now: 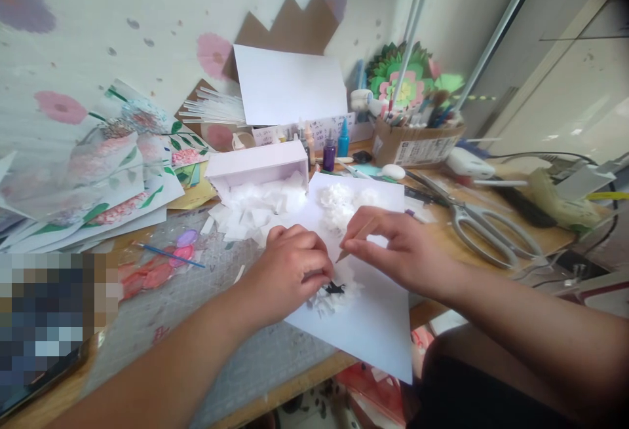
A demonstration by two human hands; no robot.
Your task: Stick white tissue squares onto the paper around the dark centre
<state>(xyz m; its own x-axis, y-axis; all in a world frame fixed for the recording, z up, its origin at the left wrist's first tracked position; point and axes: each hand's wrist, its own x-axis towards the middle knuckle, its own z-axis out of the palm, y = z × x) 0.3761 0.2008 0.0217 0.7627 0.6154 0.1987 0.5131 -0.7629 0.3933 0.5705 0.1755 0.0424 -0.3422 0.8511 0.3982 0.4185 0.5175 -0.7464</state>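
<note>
A thin wooden stick (363,231) is pinched in my right hand (393,245), its tip pointing down and left. My left hand (295,265) has its fingers curled, with the fingertips at a ruffled cluster of white paper bits (344,298). A black patch (335,288) shows at the middle of that cluster; whatever the left fingertips grip is hidden. Both hands are over a white sheet (378,324). Farther back on this sheet lies a fluffy white paper cluster (337,201), just beyond my right hand.
Loose white paper pieces (255,213) spill from a white box (255,160). A thin blue brush (170,255) lies on the cutting mat (196,311) at left. Large scissors (466,219) rest at right. Behind stand paint bottles (329,152) and a cardboard box of brushes (417,141).
</note>
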